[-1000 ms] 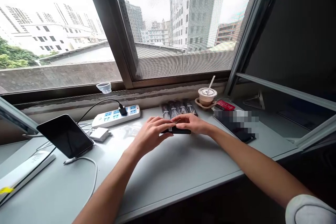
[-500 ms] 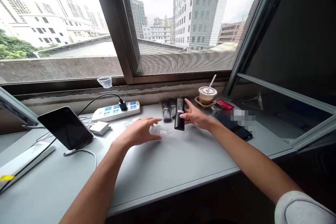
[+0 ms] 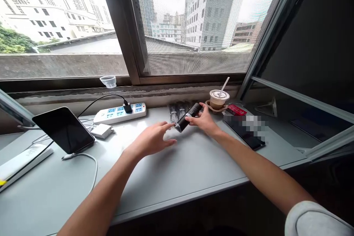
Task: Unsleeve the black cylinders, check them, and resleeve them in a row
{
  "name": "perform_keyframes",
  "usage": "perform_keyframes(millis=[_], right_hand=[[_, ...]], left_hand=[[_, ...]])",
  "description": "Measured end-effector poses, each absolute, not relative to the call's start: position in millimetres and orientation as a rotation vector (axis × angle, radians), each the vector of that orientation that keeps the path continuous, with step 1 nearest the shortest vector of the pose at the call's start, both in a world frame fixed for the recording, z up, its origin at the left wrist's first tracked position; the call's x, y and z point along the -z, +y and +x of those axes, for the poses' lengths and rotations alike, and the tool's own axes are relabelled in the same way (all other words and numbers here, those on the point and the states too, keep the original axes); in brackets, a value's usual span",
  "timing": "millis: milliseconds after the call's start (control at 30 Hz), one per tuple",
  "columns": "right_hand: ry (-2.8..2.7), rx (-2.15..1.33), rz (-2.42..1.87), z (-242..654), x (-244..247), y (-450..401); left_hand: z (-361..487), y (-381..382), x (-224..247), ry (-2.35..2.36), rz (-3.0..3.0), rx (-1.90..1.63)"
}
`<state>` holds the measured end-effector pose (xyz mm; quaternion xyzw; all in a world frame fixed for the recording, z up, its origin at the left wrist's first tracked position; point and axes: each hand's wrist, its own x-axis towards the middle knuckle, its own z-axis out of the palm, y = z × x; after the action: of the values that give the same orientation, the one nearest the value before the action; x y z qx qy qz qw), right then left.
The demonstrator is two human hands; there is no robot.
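Observation:
My right hand (image 3: 206, 121) grips a black tube-shaped container (image 3: 188, 116) with small pale print. The container is tilted, its lower end pointing left toward my other hand. Clear plastic (image 3: 177, 127) shows at that lower end; whether it wraps the container I cannot tell. My left hand (image 3: 155, 138) hovers over the desk, thumb and fingers apart. Its index fingertip is close to the plastic, and touching cannot be made out. Behind the held container lie more black containers in clear wrapping (image 3: 174, 113), partly hidden by it.
An iced drink cup (image 3: 218, 99) with a straw sits in a cardboard holder at the back right. Near it are a red packet (image 3: 237, 109) and a dark tablet (image 3: 243, 132). Leftward are a power strip (image 3: 118, 113), white charger (image 3: 102, 131), propped tablet (image 3: 63, 129) and cable (image 3: 95, 166).
My right hand has turned the container from near upright to a slant, lower end to the left. The clear plastic by my left hand now shows at that end. The view shifted slightly.

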<state>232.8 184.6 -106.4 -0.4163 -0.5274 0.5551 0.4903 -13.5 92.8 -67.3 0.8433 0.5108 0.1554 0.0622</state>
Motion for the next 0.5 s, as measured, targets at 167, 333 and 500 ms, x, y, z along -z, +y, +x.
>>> perform_keyframes(millis=[167,333,500], right_hand=[[-1.296,-1.347,-0.927,225,110,179],[-1.416,-1.315,-0.882,220,118,175],[-1.43,-1.291,-0.78,212,114,174]], left_hand=[[-3,90,71,1.581,2.515,-0.564],[8,84,66,1.489,2.456,-0.639],[4,88,55,1.395,2.166,-0.762]])
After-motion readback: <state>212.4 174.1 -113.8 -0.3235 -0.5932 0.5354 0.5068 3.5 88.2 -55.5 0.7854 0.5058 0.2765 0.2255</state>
